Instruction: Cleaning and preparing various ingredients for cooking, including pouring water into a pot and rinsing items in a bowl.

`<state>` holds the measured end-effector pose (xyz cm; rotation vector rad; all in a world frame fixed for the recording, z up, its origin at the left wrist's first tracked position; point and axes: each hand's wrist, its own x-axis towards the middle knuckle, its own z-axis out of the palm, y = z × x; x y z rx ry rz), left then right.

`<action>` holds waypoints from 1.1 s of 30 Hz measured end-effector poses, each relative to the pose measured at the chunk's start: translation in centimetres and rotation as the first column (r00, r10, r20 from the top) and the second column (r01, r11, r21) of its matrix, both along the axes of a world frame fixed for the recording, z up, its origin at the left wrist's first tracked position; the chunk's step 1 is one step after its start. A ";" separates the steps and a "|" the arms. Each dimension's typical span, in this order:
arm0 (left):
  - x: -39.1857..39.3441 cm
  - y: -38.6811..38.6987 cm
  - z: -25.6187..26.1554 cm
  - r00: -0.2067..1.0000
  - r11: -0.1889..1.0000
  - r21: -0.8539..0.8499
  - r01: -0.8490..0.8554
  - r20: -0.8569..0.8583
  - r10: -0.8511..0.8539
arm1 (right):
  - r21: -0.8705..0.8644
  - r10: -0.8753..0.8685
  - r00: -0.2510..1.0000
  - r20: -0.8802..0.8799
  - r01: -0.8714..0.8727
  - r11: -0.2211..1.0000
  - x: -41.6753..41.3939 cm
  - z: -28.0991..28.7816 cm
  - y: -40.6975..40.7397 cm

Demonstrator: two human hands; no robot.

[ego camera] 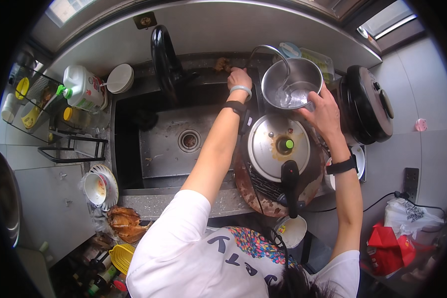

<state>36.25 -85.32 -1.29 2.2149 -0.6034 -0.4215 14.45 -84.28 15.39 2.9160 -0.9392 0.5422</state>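
Note:
My right hand point(325, 111) grips the near right side of a stainless steel pot point(270, 87), thumb near the rim. A thin curved metal spout point(277, 49) arches over the pot, and water point(292, 97) lies in its bottom, rippling below the spout's end. At the sink's back edge, my left hand point(240, 79) reaches to the foot of that spout. Its fingertips are hidden, so what they grasp does not show. Close in front of the pot stands a pressure cooker point(260, 143) with a metal lid and a black handle.
A black faucet point(161, 56) rises behind the sink point(160, 156). Right of the pot is a black-lidded electric cooker point(368, 106). A white jug point(82, 87) and stacked bowls point(120, 77) stand back left. A dish and bowl point(95, 188) sit at the sink's front left corner.

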 end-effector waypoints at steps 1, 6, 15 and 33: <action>0.0 0.0 0.0 1.000 1.000 0.002 0.004 0.001 -0.004 | 0.002 -0.001 1.000 -0.001 0.001 1.000 0.0 0.0 0.0; -0.1 0.1 0.2 1.000 1.000 0.008 0.011 -0.003 -0.011 | 0.006 0.007 1.000 -0.002 -0.007 1.000 -0.1 0.0 -0.1; -0.1 0.2 0.5 1.000 0.999 0.050 0.012 0.025 -0.013 | 0.009 0.004 1.000 -0.009 -0.004 1.000 -0.1 0.0 -0.1; 0.5 0.4 0.1 0.999 0.999 0.033 0.042 0.016 -0.043 | 0.022 0.000 1.000 -0.015 0.000 1.000 -0.2 0.0 -0.1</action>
